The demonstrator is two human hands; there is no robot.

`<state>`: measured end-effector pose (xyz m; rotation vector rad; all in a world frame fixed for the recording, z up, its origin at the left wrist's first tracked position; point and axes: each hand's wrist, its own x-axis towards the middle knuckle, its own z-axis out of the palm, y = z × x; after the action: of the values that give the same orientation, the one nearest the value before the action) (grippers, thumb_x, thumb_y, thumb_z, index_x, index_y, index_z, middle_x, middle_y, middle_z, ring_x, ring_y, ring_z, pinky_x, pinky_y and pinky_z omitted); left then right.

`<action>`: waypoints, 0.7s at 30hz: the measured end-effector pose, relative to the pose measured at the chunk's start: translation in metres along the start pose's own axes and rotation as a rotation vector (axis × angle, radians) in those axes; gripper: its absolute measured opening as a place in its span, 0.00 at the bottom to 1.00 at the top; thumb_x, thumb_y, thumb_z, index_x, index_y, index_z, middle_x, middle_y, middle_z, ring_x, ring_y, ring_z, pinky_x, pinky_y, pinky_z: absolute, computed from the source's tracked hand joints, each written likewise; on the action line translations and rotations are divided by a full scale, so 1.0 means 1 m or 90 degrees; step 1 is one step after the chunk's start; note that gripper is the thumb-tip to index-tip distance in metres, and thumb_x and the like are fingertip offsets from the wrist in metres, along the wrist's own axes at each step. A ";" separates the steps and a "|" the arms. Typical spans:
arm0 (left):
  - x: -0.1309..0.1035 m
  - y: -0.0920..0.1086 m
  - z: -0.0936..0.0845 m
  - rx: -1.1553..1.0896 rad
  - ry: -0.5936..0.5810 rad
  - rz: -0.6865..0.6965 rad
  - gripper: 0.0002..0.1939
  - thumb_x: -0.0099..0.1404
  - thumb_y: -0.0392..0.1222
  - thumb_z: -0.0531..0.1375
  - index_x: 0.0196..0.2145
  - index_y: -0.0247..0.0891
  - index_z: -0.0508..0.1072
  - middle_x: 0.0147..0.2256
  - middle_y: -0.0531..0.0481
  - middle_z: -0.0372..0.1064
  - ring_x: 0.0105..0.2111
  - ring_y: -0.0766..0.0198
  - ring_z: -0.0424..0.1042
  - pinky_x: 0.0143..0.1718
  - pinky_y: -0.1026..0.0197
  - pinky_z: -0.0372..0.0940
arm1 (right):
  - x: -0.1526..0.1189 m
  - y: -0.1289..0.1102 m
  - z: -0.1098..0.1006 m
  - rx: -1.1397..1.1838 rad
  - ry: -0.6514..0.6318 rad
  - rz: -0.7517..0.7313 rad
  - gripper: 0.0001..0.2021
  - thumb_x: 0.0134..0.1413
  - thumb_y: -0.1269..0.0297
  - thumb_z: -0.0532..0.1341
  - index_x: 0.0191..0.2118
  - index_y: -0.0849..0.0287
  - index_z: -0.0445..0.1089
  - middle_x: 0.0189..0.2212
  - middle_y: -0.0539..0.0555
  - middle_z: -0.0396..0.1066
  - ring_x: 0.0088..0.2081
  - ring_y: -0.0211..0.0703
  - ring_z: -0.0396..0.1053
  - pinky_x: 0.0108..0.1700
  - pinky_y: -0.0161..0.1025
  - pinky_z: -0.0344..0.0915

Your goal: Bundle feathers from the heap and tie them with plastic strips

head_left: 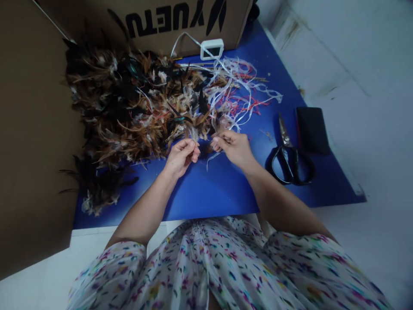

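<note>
Both hands are close together over the blue table [209, 193], at the near edge of a large pile of brown and black feathers [129, 107]. My left hand [183, 157] is closed in a pinch at the base of a feather tuft [192, 131]. A short gap to the right, my right hand [234, 146] pinches with thumb and fingers at a small light-brown feather piece [222, 122]. White ribbons [247, 103] and red strands [237, 105] lie tangled just beyond my right hand.
Black-handled scissors [288, 159] lie at the right, beside a black rectangular object [312, 129]. A white device with a screen [212, 49] stands before a cardboard box [180, 21]. A dark feather bunch [101, 185] is at the near left, by another cardboard surface [35, 129].
</note>
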<state>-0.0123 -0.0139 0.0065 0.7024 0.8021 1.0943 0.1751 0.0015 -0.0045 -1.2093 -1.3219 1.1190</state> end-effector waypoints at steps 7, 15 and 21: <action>0.001 0.005 -0.002 -0.016 0.058 -0.003 0.17 0.55 0.48 0.73 0.27 0.36 0.72 0.20 0.57 0.66 0.17 0.76 0.61 0.18 0.70 0.57 | -0.003 -0.017 -0.005 0.079 0.043 -0.004 0.16 0.48 0.51 0.72 0.24 0.59 0.73 0.29 0.52 0.76 0.23 0.33 0.70 0.28 0.37 0.73; -0.004 -0.001 0.004 0.036 0.004 0.021 0.23 0.47 0.53 0.76 0.24 0.35 0.71 0.20 0.56 0.68 0.16 0.75 0.62 0.17 0.69 0.58 | -0.007 -0.022 0.001 0.162 0.021 0.014 0.18 0.41 0.51 0.75 0.33 0.58 0.75 0.25 0.50 0.75 0.27 0.39 0.75 0.31 0.39 0.76; -0.009 -0.010 0.012 0.095 -0.053 0.000 0.23 0.48 0.56 0.75 0.26 0.34 0.74 0.20 0.54 0.70 0.15 0.73 0.64 0.16 0.68 0.58 | -0.011 -0.021 0.005 0.139 0.034 -0.008 0.18 0.41 0.49 0.74 0.31 0.55 0.72 0.27 0.49 0.75 0.28 0.40 0.74 0.30 0.41 0.75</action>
<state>0.0008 -0.0264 0.0066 0.8680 0.8182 1.0058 0.1681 -0.0107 0.0149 -1.0603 -1.1340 1.1814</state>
